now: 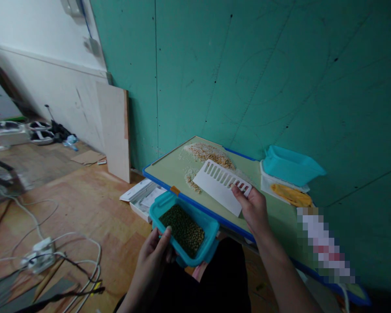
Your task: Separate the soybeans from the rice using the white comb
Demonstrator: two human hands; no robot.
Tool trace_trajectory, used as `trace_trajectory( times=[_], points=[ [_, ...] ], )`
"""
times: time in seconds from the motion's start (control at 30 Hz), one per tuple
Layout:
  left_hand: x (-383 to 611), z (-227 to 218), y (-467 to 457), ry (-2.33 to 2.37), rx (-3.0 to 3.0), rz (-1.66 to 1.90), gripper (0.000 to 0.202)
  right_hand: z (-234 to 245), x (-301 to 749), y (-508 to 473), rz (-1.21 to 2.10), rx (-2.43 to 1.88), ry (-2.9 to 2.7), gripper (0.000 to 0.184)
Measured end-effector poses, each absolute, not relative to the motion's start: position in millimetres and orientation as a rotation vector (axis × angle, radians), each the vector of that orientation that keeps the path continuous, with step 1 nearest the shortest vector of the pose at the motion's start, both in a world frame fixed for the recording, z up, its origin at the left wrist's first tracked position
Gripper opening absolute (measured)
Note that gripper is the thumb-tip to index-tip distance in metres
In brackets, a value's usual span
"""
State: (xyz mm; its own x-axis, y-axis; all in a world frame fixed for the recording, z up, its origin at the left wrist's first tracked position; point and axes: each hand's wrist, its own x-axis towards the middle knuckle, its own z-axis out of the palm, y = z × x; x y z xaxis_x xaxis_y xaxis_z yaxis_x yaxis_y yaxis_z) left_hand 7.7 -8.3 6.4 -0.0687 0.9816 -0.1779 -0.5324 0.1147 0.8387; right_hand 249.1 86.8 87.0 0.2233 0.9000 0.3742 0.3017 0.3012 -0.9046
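My left hand (154, 254) is closed on the near rim of a teal tub of green beans (184, 229), held just below the front edge of a green table with a blue rim (169, 167). My right hand (252, 208) pinches a white slotted scraper card (221, 187) that lies flat over the tabletop. Beyond the card sits a pile of pale yellow beans (210, 154), with a smaller patch by the card's left corner.
An empty teal tub (291, 165) rests on a white tray holding yellow material (289, 195) at the right. Green wall panels stand behind the table. White boxes (140, 195), a power strip with cables (41, 252) and a leaning board (114, 130) are on the wooden floor.
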Motion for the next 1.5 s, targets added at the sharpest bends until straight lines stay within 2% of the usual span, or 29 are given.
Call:
trace_trajectory(
  times=[0.6,1.5],
  points=[
    [6.5,7.4,-9.3,0.949,0.636,1.377,0.035,87.5,246.6,93.2,0.624,-1.220,-1.305,0.044],
    [5.5,4.4,-7.2,0.962,0.624,1.400,0.035,87.9,229.9,90.1,0.698,-1.223,-1.377,0.037]
  ],
)
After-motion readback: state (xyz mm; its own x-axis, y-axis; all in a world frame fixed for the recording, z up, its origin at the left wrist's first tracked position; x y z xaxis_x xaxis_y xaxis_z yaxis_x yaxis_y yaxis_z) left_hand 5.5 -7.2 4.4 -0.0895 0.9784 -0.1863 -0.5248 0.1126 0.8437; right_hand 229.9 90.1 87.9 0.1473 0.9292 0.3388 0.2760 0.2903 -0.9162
